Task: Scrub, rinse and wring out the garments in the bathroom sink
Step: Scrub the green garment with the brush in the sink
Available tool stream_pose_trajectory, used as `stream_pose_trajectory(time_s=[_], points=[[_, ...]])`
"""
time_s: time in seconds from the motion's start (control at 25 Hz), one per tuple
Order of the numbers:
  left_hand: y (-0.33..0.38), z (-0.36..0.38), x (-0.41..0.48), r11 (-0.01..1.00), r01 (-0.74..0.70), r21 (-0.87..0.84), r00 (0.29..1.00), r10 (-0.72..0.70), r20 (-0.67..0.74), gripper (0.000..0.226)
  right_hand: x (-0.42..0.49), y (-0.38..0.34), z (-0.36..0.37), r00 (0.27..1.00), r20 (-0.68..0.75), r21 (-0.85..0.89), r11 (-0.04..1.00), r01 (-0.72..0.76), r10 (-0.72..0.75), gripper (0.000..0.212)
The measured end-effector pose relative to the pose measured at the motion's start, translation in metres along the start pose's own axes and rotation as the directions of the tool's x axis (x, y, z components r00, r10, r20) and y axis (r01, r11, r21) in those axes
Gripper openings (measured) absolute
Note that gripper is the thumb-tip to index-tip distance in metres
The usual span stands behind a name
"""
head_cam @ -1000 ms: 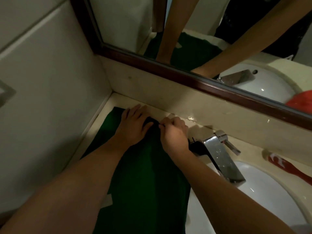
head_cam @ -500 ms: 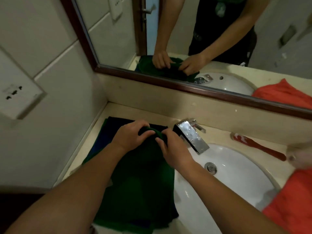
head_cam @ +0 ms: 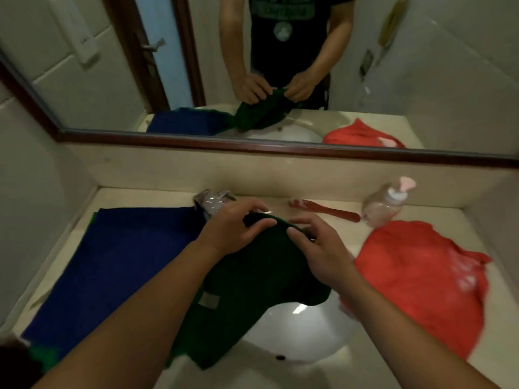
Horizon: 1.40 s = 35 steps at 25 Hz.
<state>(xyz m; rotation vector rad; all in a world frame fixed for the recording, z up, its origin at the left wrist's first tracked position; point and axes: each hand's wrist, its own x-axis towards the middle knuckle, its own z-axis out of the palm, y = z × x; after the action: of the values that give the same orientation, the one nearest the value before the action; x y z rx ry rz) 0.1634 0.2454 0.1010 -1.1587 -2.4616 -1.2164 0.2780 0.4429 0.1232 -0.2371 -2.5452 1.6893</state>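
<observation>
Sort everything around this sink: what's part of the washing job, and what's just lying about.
In the job:
green garment, gripped by left hand and right hand over the sink; blue garment and red garment on the counter; faucet.

Lying about:
red-handled brush and pump bottle, both untouched, possibly scrubbing aids; mirror.

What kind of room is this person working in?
Most likely a bathroom: a white sink with a chrome tap, a wide wall mirror above it, and a pump bottle alongside.
</observation>
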Motion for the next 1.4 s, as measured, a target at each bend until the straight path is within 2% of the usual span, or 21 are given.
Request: stream_pose_trajectory(time_s=[0.12,0.32,0.48,0.76,0.96,1.12,1.24,1.4], points=[[0.043,0.068,0.030,0.992,0.103,-0.078,0.994,-0.100,0.040,0.033,-0.017,0.039,-0.063,0.986,-0.132,0.076,0.993,-0.090,0.100,0.017],[0.094,0.174,0.066,0.942,0.299,-0.155,0.936,-0.258,0.239,0.017,-0.026,0.102,-0.152,0.928,-0.265,0.161,0.961,-0.225,0.262,0.012],[0.118,0.222,0.101,0.938,0.298,-0.178,0.942,-0.258,0.216,0.007,-0.005,0.135,-0.205,0.896,-0.349,0.123,0.961,-0.248,0.275,0.008],[0.120,0.271,0.165,0.880,0.459,-0.123,0.872,-0.419,0.251,0.009,0.044,0.157,-0.249,0.879,-0.375,0.061,0.954,-0.293,0.294,0.022],[0.106,0.271,0.193,0.875,0.448,-0.182,0.886,-0.408,0.218,0.006,0.073,0.147,-0.259,0.929,-0.304,0.063,0.977,-0.202,0.212,0.033],[0.099,0.273,0.198,0.879,0.423,-0.218,0.903,-0.389,0.182,0.013,0.087,0.141,-0.258,0.940,-0.305,0.123,0.985,-0.118,0.151,0.025],[0.094,0.277,0.201,0.873,0.422,-0.243,0.902,-0.380,0.204,0.013,0.091,0.147,-0.257,0.935,-0.312,0.203,0.973,-0.108,0.169,0.021],[0.090,0.279,0.202,0.861,0.449,-0.240,0.889,-0.402,0.220,0.011,0.097,0.147,-0.259,0.952,-0.253,0.146,0.979,-0.141,0.174,0.021]])
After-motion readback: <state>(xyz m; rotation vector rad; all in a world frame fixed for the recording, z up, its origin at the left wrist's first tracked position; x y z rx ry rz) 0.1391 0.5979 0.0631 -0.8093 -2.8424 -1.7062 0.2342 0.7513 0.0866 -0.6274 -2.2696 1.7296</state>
